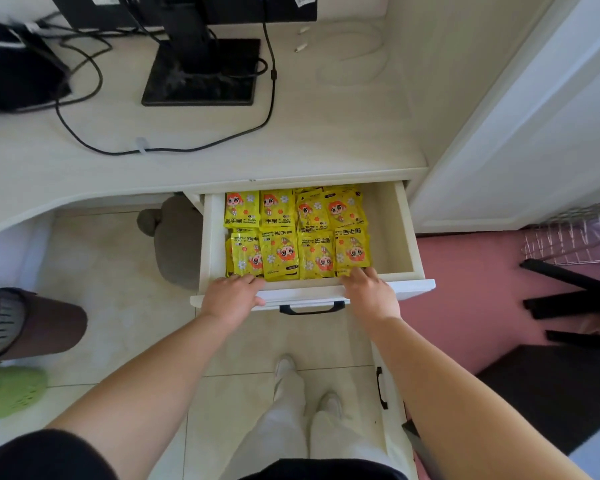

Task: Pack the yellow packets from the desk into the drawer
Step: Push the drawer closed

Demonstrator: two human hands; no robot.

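Since the yellow packets (295,233) lie in two rows inside the drawer (387,233), I judge it best to press the near row flat with left grip (234,294) and right grip (368,289), fingers extended, holding nothing, before closing.

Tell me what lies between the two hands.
In the head view, the near row of yellow packets and the white front rim of the drawer span the gap between left hand and right hand.
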